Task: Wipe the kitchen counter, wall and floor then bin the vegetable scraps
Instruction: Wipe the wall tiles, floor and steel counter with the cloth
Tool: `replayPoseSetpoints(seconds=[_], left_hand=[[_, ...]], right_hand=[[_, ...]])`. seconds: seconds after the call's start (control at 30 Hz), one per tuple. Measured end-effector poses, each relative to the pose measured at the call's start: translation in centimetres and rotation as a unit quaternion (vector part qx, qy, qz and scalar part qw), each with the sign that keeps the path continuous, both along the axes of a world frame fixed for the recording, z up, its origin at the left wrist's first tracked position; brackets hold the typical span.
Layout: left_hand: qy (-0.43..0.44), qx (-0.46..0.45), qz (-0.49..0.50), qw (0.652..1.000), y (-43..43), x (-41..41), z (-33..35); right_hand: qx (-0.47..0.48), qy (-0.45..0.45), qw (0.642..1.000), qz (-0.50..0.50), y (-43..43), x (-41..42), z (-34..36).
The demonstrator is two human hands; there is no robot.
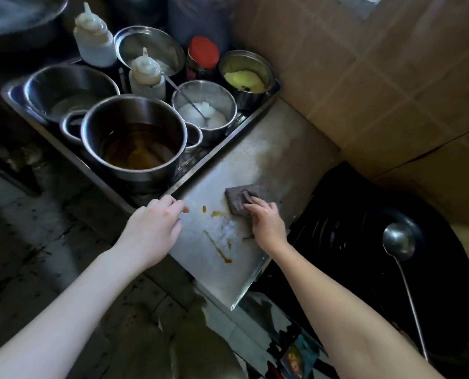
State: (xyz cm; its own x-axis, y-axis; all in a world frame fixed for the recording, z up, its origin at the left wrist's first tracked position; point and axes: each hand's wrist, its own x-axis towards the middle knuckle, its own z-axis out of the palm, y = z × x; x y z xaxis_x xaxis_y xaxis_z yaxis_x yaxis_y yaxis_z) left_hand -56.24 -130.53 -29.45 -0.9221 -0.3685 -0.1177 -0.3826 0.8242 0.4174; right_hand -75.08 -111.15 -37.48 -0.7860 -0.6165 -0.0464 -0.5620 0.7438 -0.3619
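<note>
- Right hand (266,224) presses down on a grey cloth (239,199), fingers spread flat over its near edge rather than curled around it; the cloth lies on the steel counter (269,149), just past the frame's centre toward 3 o'clock.
- Left hand (152,231) rests loosely curled at the counter's left edge, at 9 o'clock from the cloth, holding nothing; its fingertips touch the rim where the counter meets the steel tray (25,108).
- Orange-brown sauce smears (218,248) streak the counter between the 2 hands, at 7 o'clock from the cloth, with 2 small drops just beside the cloth's left edge.
- At 11 o'clock from the cloth, the tray holds a large pot (133,140) of dark brown liquid, a pot of white granules (204,109) with a spoon in it, a pot of yellow paste (245,77), a red-lidded jar (202,57) and 2 squeeze bottles (147,75).
- Cardboard (378,77) lines the wall at 1 o'clock.
- At 4 o'clock, a black wok (364,242) sits beside the counter with a steel ladle (398,242) resting in it.
</note>
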Motion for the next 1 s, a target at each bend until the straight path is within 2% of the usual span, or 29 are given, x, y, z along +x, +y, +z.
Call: replayPoseSetpoints(seconds=[0.13, 0.23, 0.3, 0.43, 0.53, 0.63, 0.73, 0.87, 1.0], left_hand=[[-0.003, 0.005, -0.021, 1.0, -0.6, 1.3, 0.2], [-0.001, 0.014, -0.029, 0.999, -1.2, 2.2, 0.2], [-0.004, 0.015, -0.035, 0.999, -1.5, 2.7, 0.1], [-0.007, 0.017, -0.046, 0.999, -2.2, 3.5, -0.4], [-0.005, 0.017, -0.059, 0.998, -2.5, 3.9, -0.8], [0.002, 0.014, -0.073, 0.997, -2.8, 3.8, -1.0], [0.008, 0.016, -0.09, 0.996, -3.1, 3.7, -1.3], [0.006, 0.018, -0.107, 0.994, -3.2, 3.7, -1.7], [0.005, 0.019, -0.121, 0.992, -3.4, 3.9, -1.8]], right_hand=[[-0.045, -0.011, 0.976, -0.213, 1.2, -1.5, 0.5], [-0.028, -0.022, 0.944, -0.329, -1.1, -0.9, 1.2], [0.0, -0.024, 0.948, -0.318, -3.0, 0.9, 1.4], [0.025, -0.031, 0.983, -0.181, -5.9, 6.0, 1.3], [0.022, -0.054, 0.994, -0.09, -6.1, 8.7, 1.2], [0.05, -0.03, 0.998, 0.0, -3.9, 9.5, 1.0], [0.06, -0.028, 0.996, -0.053, -1.5, 9.5, 1.0], [0.016, -0.03, 0.985, -0.171, 0.7, 8.9, 1.2], [0.02, -0.025, 0.958, -0.285, -1.7, 9.9, 0.8]])
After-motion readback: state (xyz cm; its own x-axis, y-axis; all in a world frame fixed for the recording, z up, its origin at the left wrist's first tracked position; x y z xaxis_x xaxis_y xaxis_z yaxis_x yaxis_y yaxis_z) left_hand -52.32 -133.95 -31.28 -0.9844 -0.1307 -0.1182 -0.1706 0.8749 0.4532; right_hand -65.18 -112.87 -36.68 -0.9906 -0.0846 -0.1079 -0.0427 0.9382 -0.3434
